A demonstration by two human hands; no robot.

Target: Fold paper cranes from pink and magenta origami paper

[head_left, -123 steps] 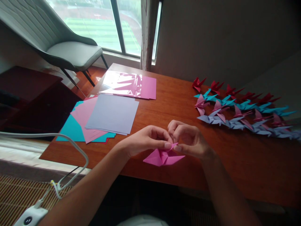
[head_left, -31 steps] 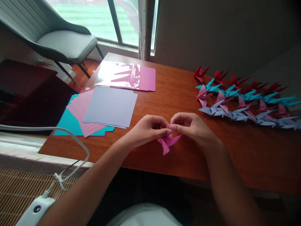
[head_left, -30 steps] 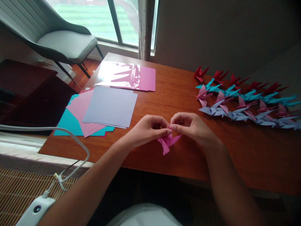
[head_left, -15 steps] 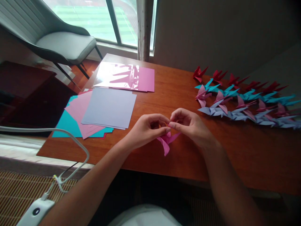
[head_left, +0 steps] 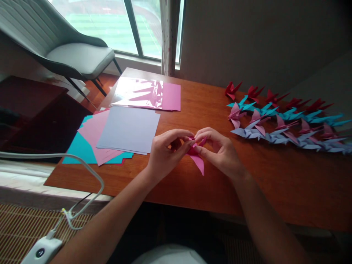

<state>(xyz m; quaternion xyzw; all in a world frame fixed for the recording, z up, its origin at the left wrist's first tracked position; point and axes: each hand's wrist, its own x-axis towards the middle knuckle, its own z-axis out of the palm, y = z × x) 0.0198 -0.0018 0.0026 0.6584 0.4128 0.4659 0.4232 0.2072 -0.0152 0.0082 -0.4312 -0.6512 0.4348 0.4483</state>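
Observation:
A small pink folded paper piece (head_left: 198, 160) is held just above the wooden table (head_left: 209, 187), its pointed tip hanging down toward me. My left hand (head_left: 165, 153) pinches its upper left part between thumb and fingertips. My right hand (head_left: 220, 152) pinches the upper right part, fingers curled. The two hands meet at their fingertips over the fold; the paper's top is mostly hidden by them.
Rows of folded paper cranes (head_left: 280, 117), red, teal, pink and lavender, lie at the back right. Flat sheets (head_left: 121, 132) in lavender, pink and teal are stacked at the left, with a glossy packet of pink sheets (head_left: 148, 94) behind. A chair (head_left: 68, 55) stands beyond the table; a white cable (head_left: 68, 172) runs at lower left.
The pink piece went from a wide flat shape to a narrower one with its point hanging down. Both hands drew a little closer to the sheets and rotated the paper.

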